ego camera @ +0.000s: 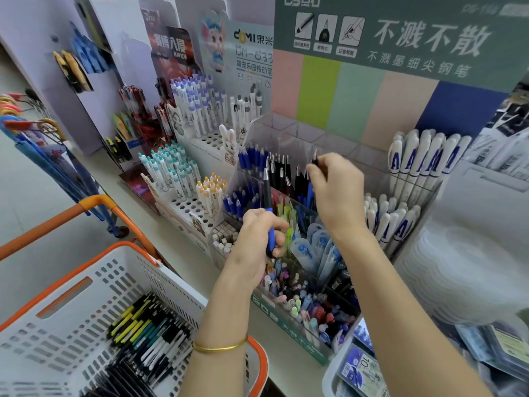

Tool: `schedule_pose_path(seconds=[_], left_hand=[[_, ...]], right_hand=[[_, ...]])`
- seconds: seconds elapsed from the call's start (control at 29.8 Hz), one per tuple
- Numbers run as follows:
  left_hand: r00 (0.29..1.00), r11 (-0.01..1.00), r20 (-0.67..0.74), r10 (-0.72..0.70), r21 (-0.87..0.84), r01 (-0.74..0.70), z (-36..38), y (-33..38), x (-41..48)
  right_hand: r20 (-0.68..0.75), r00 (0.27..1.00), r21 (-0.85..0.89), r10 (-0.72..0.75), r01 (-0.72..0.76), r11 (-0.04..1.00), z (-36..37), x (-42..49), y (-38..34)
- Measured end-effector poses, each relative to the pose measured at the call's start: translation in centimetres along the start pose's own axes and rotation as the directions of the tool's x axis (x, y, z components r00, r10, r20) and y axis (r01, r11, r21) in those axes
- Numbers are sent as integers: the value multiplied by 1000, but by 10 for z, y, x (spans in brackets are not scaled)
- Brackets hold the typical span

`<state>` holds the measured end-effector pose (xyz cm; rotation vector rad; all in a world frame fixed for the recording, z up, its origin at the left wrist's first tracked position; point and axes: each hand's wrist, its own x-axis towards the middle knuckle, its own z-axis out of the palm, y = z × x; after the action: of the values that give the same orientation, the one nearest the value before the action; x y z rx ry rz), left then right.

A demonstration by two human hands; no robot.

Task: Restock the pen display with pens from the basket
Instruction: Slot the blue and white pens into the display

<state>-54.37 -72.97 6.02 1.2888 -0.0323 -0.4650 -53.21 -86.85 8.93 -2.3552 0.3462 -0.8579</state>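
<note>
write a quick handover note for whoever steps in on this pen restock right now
Left hand: grips a blue-and-black pen, held upright in front of the clear display.
Right hand: pinches a dark pen above the display's back row.
Done: blue and black pens stand in the display's left slots.
Left: seat both held pens, then work through the basket, where many loose pens lie. The rear slots to the right look empty.

Rear clear bins free — front ones crammed with pens.
</note>
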Motion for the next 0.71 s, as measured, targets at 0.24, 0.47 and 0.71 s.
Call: schedule_pose_path(seconds=[0.24, 0.47, 0.71], left_hand=[[998, 983, 32, 44, -182, -38, 2, -1, -3], [992, 982, 59, 112, -159, -101, -2, -2, -1], [988, 990, 67, 141, -11, -141, 2, -5, -1]], right_hand=[[219, 960, -303, 176, -104, 947, 15, -7, 4], [41, 997, 120, 69, -73, 990, 0, -11, -9], [232, 973, 379, 16, -106, 919, -15, -13, -20]])
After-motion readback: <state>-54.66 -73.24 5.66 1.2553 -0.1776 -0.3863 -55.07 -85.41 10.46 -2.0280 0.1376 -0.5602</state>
